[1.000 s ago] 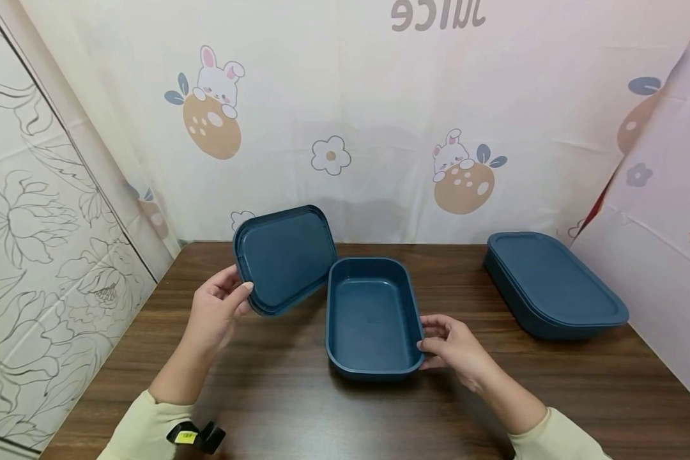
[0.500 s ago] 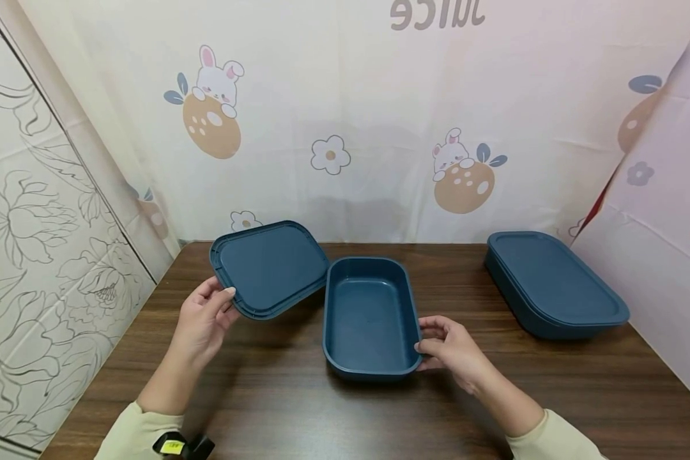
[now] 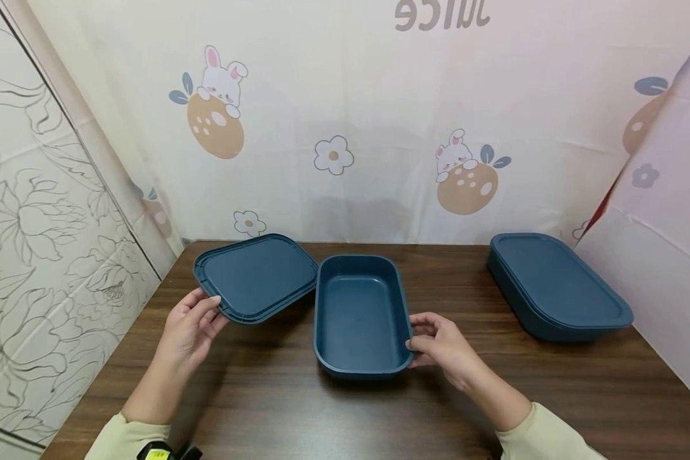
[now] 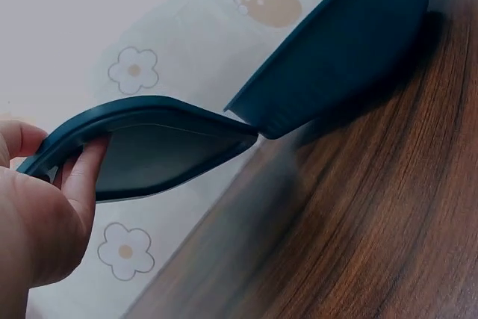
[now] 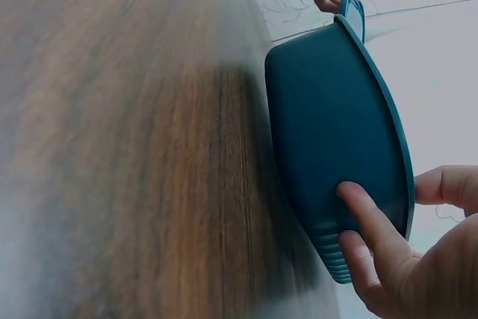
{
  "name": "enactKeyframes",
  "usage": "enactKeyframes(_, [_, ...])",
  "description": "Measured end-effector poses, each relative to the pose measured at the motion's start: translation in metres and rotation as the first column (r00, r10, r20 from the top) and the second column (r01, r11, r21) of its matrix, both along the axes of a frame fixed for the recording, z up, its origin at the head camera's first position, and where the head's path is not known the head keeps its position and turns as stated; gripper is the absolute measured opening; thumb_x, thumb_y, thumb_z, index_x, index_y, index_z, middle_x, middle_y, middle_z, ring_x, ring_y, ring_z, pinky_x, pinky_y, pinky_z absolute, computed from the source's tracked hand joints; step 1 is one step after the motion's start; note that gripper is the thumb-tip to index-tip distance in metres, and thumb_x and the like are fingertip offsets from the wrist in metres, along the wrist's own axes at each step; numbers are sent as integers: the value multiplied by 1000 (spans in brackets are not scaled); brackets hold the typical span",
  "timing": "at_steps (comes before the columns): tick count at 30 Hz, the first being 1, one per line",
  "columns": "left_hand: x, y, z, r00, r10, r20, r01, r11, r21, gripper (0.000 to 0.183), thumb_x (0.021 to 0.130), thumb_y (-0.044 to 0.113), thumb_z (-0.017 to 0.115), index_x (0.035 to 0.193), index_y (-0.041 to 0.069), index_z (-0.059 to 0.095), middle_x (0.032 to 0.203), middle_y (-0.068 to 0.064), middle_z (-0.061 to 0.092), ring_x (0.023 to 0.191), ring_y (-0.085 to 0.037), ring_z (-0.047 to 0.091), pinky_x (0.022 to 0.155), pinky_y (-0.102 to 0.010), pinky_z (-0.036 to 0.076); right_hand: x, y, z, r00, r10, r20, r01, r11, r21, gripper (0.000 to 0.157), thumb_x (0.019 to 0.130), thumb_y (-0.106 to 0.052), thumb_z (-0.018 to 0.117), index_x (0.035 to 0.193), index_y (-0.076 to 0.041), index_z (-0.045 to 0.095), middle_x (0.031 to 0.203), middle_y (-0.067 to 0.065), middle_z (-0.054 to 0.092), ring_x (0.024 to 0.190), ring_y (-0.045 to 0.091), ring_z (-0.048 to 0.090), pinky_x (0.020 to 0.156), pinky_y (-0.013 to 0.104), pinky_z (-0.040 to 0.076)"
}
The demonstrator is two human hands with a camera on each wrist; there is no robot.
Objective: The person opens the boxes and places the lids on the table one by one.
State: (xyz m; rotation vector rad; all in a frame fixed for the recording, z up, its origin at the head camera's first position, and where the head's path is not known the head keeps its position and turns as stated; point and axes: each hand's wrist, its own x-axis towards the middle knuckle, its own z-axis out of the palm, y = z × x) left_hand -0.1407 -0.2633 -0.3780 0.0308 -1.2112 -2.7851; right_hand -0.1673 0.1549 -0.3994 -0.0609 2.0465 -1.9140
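A dark blue rectangular lid is pinched at its near left edge by my left hand, thumb on top and fingers beneath. The left wrist view shows the lid tilted above the table, its far corner close to the box. Whether the two touch I cannot tell. The uncovered dark blue box stands in the middle of the table, with nothing inside it. My right hand grips its right wall near the front corner. In the right wrist view, fingers press the outside of the box while the thumb hooks over the rim.
A second dark blue box with its lid on sits at the table's right side. The brown wooden table backs onto a printed curtain. A floral panel stands along the left.
My left hand has moved left and down with the lid, which has tilted flatter. The open box has shifted slightly left, with my right hand still on it.
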Motion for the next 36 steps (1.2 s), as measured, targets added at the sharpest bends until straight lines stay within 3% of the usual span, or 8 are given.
enactKeyframes(8, [1,-5,-6,999,50,1,-50,996,74,38,89,-21,45,115,2,61,105,-10,65,93,-22,68,77,-36,58,-14,-16,-5,1000,6,-30,-7,1000,-26,46,85,7,60,128,14,45,119,32,54,83,32,68,69,47,58])
enactKeyframes(16, [-1,-7,-12,994,98,50,-105,984,146,36,88,-23,47,109,3,61,96,-10,65,84,-22,68,74,-36,58,-29,-32,-9,1000,-6,-19,5,998,-60,45,84,8,60,127,14,46,119,32,55,81,29,67,66,43,59])
enactKeyframes(25, [-3,-8,-16,980,135,147,-162,968,192,36,86,-25,49,106,4,60,90,-10,64,81,-22,68,74,-37,58,-43,-46,-8,999,-7,-39,5,998,-62,45,83,9,60,126,15,48,119,33,54,86,30,65,65,43,59])
enactKeyframes(36, [-14,-9,-18,946,155,284,-230,939,255,48,87,-26,46,123,6,51,105,-9,63,98,-20,65,82,-39,56,-62,-65,-5,999,-44,-6,43,996,-84,46,83,10,60,127,14,48,119,32,53,92,34,65,66,45,59])
